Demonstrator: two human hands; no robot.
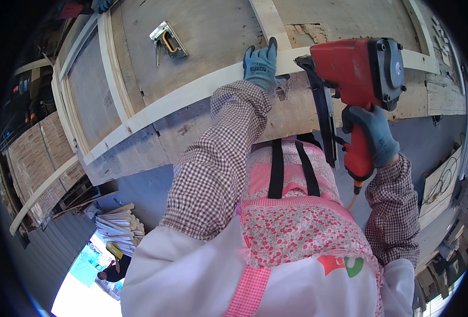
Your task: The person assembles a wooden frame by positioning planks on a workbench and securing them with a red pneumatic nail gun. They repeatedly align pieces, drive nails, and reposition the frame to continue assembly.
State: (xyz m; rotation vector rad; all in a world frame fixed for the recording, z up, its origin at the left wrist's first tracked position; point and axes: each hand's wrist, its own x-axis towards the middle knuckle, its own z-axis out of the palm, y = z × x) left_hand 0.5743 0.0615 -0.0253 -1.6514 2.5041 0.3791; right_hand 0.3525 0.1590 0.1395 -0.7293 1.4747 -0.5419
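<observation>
My right hand [372,133], in a blue-grey work glove, is wrapped round the grip of a red and black pneumatic nail gun [342,63]. The gun's nose meets or hovers just over the long pale wooden strip [183,98] along the table's near edge; contact is hard to tell. Close by on the left, my left hand [262,68], gloved alike, presses on that strip with fingers spread, where a wooden crosspiece [268,21] joins it. Below the gun's grip hangs an air hose [354,202].
A silver hand stapler [169,41] lies on the worn wooden table [207,31]. More pale strips [112,68] form a frame at left. Another person's gloved hand [103,5] shows at the far left corner. Stacked wood slats [120,227] stand lower left, near a person [118,268] in dark clothing.
</observation>
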